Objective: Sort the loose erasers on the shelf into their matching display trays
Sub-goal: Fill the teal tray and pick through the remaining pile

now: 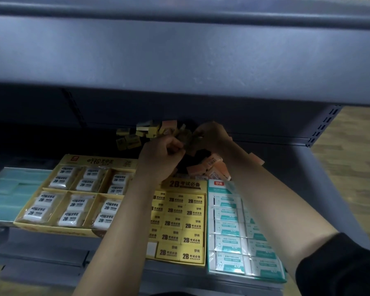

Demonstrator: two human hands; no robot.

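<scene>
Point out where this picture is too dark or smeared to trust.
Head view: the upper shelf shadows the back, so the loose erasers, the left hand and the right hand are dim, their grip unreadable; the front yellow tray is lit and legible; the floor at right is smeared.

The grey shelf carries display trays in front, loose erasers apparently heaped behind.
</scene>
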